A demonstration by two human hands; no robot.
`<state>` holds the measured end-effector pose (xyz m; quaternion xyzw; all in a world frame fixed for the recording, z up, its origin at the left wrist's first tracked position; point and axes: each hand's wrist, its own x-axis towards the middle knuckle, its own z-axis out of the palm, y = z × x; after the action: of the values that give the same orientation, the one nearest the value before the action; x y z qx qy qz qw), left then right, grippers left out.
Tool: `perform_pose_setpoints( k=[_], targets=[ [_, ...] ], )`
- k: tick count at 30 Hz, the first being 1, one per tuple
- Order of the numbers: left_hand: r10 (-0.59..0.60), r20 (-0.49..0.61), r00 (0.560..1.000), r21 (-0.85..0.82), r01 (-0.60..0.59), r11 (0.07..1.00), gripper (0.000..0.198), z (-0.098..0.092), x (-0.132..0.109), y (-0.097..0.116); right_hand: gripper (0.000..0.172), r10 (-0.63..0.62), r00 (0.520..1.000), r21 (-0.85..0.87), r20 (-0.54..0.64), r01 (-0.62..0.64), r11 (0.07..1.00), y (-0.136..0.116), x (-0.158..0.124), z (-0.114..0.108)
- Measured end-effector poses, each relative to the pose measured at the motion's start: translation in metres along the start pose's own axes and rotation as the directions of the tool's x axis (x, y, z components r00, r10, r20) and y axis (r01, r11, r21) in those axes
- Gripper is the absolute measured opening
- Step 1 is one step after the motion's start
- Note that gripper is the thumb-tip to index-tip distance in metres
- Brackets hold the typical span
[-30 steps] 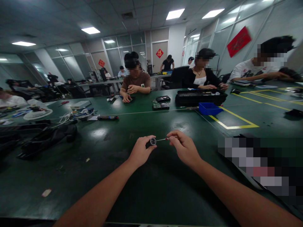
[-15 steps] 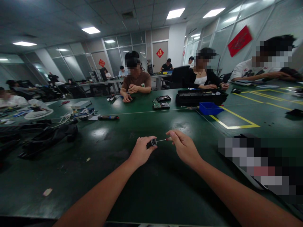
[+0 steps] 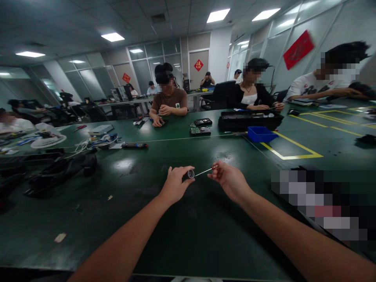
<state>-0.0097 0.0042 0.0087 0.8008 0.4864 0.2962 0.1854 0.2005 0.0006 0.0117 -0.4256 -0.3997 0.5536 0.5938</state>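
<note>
My left hand is closed around a small dark cylinder, whose round, silvery-rimmed end faces me. Between finger and thumb, my right hand grips a screwdriver by its red handle. The thin metal shaft slants down to the left, and its tip meets or lies very close to the cylinder's rim; I cannot tell whether it touches. Both hands are over the green tabletop.
A blue tray, a long black case and opened hard drives lie across the table. A dark pen-shaped tool, cables and a black bag are to the left. Several co-workers sit around.
My right hand has turned and shifted slightly right, so the screwdriver slants more steeply. My left hand still holds the cylinder in nearly the same place.
</note>
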Motion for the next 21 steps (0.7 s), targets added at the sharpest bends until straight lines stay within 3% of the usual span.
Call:
perform_pose_setpoints(
  k=[5,14,21],
  targets=[
    [-0.019,0.016,1.000,-0.014,0.019,1.000,0.036,0.000,-0.001,0.000,0.036,-0.152,0.985,-0.115,-0.086,0.141,0.983,0.000,-0.001,0.000],
    [-0.023,0.006,1.000,0.007,0.023,1.000,0.037,-0.001,0.000,0.004,0.034,-0.265,0.961,-0.399,0.082,0.275,0.875,-0.007,-0.012,0.006],
    [-0.007,-0.031,0.999,0.024,0.007,1.000,0.037,-0.002,0.000,0.000,0.027,-0.348,0.929,-0.490,0.128,0.364,0.792,-0.009,-0.020,0.010]
  ],
)
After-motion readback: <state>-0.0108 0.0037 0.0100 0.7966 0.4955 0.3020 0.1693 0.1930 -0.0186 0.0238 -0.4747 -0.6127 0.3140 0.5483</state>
